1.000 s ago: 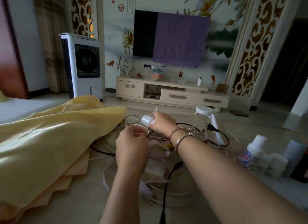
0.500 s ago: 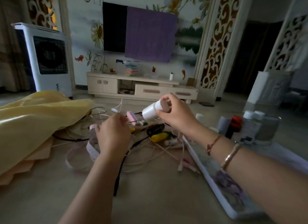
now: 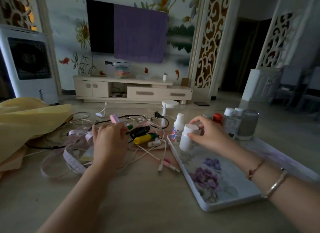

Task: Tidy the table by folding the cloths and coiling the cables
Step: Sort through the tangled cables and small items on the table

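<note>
A tangle of white, pink and black cables [image 3: 147, 151] lies in the middle of the table, with a black plug, a yellow plug [image 3: 142, 139] and a measuring tape [image 3: 72, 160] among them. My left hand [image 3: 109, 142] rests on this tangle, its fingers curled around cable strands. My right hand [image 3: 210, 135] grips a small white bottle [image 3: 187, 137] by its top, standing at the far left corner of the floral tray [image 3: 223, 186]. A yellow cloth [image 3: 29, 125] is heaped at the left over pale orange cloths [image 3: 12, 160].
Several bottles and a grey jar [image 3: 246, 125] stand at the tray's far end, with a white dropper bottle [image 3: 178, 127] beside the held one. A small white lamp [image 3: 168, 105] stands behind the cables. A TV cabinet and an air cooler are across the room.
My right hand has carried the white bottle from above the cables rightward and down onto the tray. My left hand stayed on the cable tangle. The view has turned right.
</note>
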